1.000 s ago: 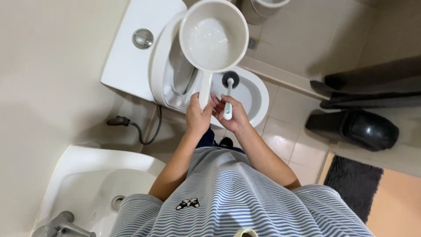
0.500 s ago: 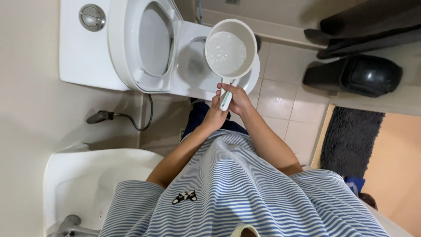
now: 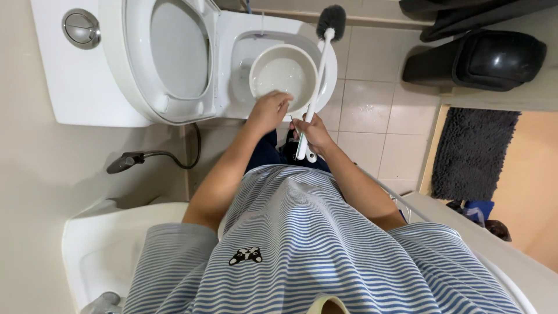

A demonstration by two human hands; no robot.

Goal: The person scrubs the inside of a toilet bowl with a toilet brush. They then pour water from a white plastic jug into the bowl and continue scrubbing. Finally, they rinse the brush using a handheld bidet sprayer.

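Both hands busy over the toilet bowl.
Left hand (image 3: pixel 268 110) grips the white dipper (image 3: pixel 283 75) above the toilet (image 3: pixel 232 87); right hand (image 3: pixel 314 132) is closed around the toilet brush (image 3: pixel 318 78), bristles up.

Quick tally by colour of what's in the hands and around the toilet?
White: 3, dipper, brush handle, toilet
Black or dark grey: 3, brush head, bin, mat
Total: 6
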